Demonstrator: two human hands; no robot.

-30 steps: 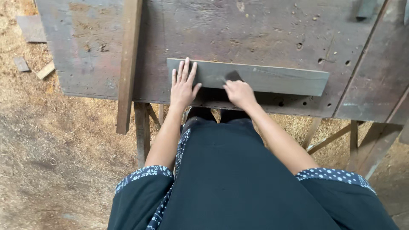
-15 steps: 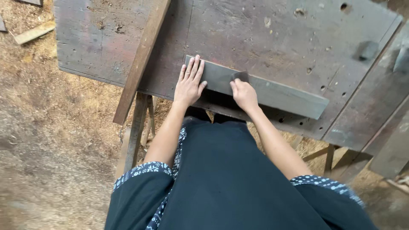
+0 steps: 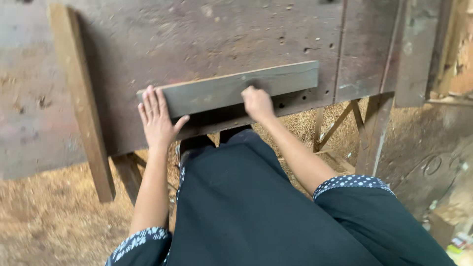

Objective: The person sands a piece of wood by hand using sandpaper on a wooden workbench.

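Note:
A grey wooden plank (image 3: pixel 217 91) lies along the near edge of a dark, worn workbench (image 3: pixel 197 39). My left hand (image 3: pixel 157 118) lies flat on the plank's left end, fingers spread on top and thumb hooked along its near edge. My right hand (image 3: pixel 257 102) is curled into a fist on the plank's middle, pressing down. The small dark pad seen under it earlier is hidden by the fingers now.
A long wooden slat (image 3: pixel 79 98) leans against the bench at the left. Bench legs and cross braces (image 3: pixel 345 128) stand under the right part. Sawdust (image 3: pixel 49 221) covers the ground. More timber (image 3: pixel 414 59) stands at the right.
My right hand has slid rightward along the plank, away from my left hand. My left hand has stayed on the left end. The view has swung and come closer.

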